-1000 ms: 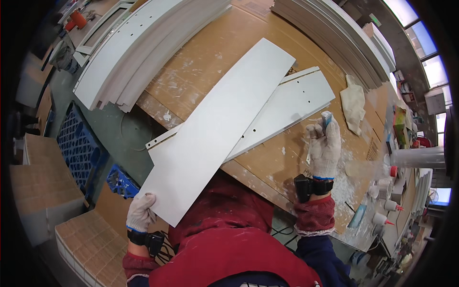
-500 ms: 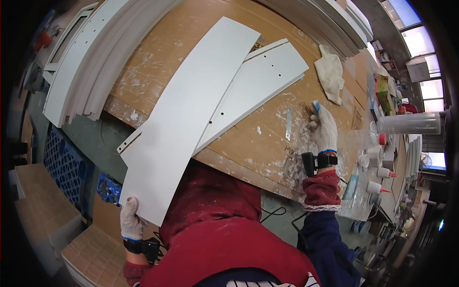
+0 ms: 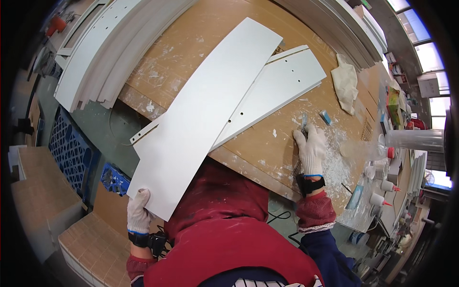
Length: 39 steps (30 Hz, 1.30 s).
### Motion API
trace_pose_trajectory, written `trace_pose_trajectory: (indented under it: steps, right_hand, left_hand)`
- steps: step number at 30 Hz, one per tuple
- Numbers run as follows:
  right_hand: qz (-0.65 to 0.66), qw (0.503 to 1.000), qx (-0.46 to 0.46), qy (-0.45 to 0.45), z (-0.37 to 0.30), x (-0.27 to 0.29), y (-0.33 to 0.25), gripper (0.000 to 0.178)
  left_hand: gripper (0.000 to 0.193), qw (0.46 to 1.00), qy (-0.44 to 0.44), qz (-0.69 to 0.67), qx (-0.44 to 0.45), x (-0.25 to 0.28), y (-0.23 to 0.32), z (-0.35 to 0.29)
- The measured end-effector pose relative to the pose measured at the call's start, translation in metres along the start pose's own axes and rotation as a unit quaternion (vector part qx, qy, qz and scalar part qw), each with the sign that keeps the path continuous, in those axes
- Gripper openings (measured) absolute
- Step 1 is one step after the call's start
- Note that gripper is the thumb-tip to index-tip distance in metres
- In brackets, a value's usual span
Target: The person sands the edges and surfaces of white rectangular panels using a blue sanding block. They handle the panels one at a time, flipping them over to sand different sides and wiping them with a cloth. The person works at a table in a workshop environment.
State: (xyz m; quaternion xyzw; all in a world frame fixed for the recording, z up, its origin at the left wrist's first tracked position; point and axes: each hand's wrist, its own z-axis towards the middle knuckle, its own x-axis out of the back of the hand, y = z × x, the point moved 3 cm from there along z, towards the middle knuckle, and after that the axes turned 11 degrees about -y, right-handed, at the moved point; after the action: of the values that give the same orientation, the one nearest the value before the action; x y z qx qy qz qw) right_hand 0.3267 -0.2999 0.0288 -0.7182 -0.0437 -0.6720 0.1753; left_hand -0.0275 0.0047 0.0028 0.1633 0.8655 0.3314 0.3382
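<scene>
A long white panel (image 3: 201,105) with a gently curved edge lies slantwise over a second white panel (image 3: 287,79) that has drilled holes and a groove. Its near end juts past the table edge, and my gloved left hand (image 3: 139,212) grips that end at its corner, thumb on top. On the dusty tabletop, my gloved right hand (image 3: 311,148) has thumb and fingers closed around a thin metal strip (image 3: 304,117); only the strip's far tip shows. A small blue block (image 3: 325,117) lies just beyond the right fingers, touched by neither hand.
Curved white panels (image 3: 114,52) are stacked at the left, with more at the far right (image 3: 351,36). A cream cloth (image 3: 345,83) rests on the cardboard-covered table (image 3: 167,57). At the right stand clear bottles (image 3: 363,149) and red-tipped glue bottles (image 3: 380,200). Blue crates (image 3: 74,148) and cardboard boxes (image 3: 40,186) sit at lower left.
My right hand has let go of the blue block, leaving it on the table, and moved left and nearer to the metal strip. My left hand still holds the panel's end.
</scene>
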Motion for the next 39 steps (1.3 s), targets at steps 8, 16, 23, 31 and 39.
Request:
trace_pose_trajectory:
  steps: [8, 16, 23, 31, 39]
  right_hand:
    - [0.030, 0.999, -0.030, -0.023, 0.001, -0.013, -0.005, 0.020]
    - [0.172, 0.962, -0.053, -0.206, 0.003, 0.003, -0.027, 0.020]
    - [0.331, 0.927, 0.114, -0.136, 0.023, 0.045, -0.073, 0.013]
    - [0.486, 0.863, -0.005, -0.137, 0.109, 0.013, -0.106, 0.022]
    - [0.319, 0.941, 0.079, -0.077, 0.121, 0.011, -0.124, 0.018]
  left_hand:
    - [0.044, 1.000, -0.005, -0.013, -0.013, 0.005, -0.006, 0.001]
    - [0.044, 0.998, -0.005, -0.020, -0.052, 0.000, 0.003, 0.003]
    - [0.039, 0.998, 0.011, -0.044, -0.042, 0.002, -0.004, 0.005]
    - [0.036, 0.996, 0.041, -0.034, -0.068, -0.009, 0.009, -0.005]
    - [0.037, 0.998, 0.013, -0.009, -0.067, -0.006, 0.019, -0.009]
